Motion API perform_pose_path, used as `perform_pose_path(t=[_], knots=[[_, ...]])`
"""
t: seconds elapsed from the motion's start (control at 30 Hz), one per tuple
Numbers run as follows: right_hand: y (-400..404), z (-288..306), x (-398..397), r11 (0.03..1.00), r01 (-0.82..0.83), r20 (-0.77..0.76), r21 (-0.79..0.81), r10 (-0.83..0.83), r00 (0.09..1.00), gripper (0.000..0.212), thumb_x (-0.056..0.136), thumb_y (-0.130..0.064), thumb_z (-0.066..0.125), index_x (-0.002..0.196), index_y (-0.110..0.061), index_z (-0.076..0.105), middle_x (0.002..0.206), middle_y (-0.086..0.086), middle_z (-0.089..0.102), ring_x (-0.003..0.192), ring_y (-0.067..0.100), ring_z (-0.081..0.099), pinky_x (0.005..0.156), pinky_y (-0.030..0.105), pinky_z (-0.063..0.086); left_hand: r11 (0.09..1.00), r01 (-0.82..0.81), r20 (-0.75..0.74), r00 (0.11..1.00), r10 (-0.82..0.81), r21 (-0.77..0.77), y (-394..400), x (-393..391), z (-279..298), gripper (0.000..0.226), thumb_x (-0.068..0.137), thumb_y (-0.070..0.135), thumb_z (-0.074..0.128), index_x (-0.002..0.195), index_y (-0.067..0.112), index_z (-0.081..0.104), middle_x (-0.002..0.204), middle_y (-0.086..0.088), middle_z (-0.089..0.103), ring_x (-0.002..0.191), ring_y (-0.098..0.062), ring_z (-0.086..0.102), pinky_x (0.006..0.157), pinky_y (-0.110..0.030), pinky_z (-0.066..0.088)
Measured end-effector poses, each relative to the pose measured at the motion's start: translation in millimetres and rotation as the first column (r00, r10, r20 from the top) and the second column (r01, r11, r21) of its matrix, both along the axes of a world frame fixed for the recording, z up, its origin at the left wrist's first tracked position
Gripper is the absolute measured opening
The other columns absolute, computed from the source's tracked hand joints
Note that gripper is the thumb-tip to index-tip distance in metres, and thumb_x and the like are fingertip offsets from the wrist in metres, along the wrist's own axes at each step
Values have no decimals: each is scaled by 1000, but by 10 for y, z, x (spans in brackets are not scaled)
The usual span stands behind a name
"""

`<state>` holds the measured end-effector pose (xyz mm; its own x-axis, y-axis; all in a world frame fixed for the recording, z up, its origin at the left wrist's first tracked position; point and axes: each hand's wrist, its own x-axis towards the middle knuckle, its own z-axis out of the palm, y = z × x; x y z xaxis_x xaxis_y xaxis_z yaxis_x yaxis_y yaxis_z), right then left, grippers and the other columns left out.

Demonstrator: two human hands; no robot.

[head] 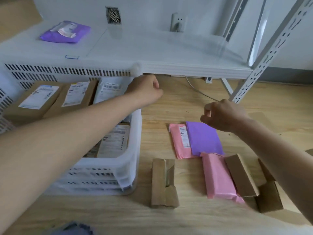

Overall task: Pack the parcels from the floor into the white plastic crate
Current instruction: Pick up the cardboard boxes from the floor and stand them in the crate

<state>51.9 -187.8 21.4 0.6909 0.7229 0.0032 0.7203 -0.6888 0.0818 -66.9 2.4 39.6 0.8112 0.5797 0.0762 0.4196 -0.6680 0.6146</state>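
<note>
The white plastic crate (128,167) stands on the floor at the left, with brown cardboard parcels (39,99) and a grey mailer (110,89) inside. My left hand (145,90) hovers over the crate's far right corner, fingers curled, holding nothing. My right hand (223,114) hangs with curled fingers above a purple mailer (205,138), holding nothing. The purple mailer overlaps a pink mailer (177,143). A second pink mailer (218,175), a long cardboard parcel (163,182) and brown boxes (240,175) lie nearer on the wooden floor.
A low white shelf board (152,48) of a metal rack runs across the back, with a purple package (66,32) on it. A perforated rack upright (264,60) stands at the right. A cable (199,90) trails on the floor under the shelf.
</note>
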Motion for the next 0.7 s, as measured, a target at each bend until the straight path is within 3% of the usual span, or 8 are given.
perform_pose_path(t=[0.1,0.17,0.33,0.53,0.63,0.7], knots=[[-243,-255,174,1000,-22,-81,7,22,996,16,83,-41,52,81,-27,58,101,7,62,89,29,56,65,29,36,994,-90,-97,991,97,68,-374,175,-244,18,81,19,53,98,16,58,120,-6,52,105,-26,53,79,-29,42],[-356,-488,241,999,-45,-140,-27,41,989,20,84,-42,51,92,-26,60,106,6,63,96,29,58,66,28,37,988,-136,-199,969,148,76,-634,249,-474,28,82,20,52,109,13,56,128,-9,45,111,-30,50,86,-36,46],[-541,-1028,248,994,-70,-297,-81,42,954,28,87,-37,49,110,-25,57,112,6,62,105,29,55,77,33,43,988,-140,-545,825,152,64,-1050,148,-1226,59,83,27,55,136,25,29,133,-14,31,121,-32,36,83,-39,38],[-821,-1490,157,993,-89,-377,-78,53,925,28,89,-30,44,111,-22,58,115,5,60,103,30,56,73,31,41,964,-234,-698,711,80,-129,-1322,-35,-1947,89,76,51,63,142,47,3,148,-24,2,127,-43,33,98,-45,40],[-919,-1649,112,989,-113,-418,-92,65,906,29,89,-29,42,113,-19,56,118,8,57,106,30,55,78,35,46,947,-289,-739,667,96,-138,-1479,-157,-2158,95,80,43,64,141,52,-8,149,-24,-10,133,-44,23,100,-47,36],[-960,-1704,72,986,-126,-455,-110,63,888,27,90,-30,44,111,-16,54,118,10,54,105,30,55,72,31,42,948,-300,-749,651,125,-103,-1515,-213,-2200,94,83,35,62,138,55,-12,147,-23,-2,129,-42,27,95,-45,40]])
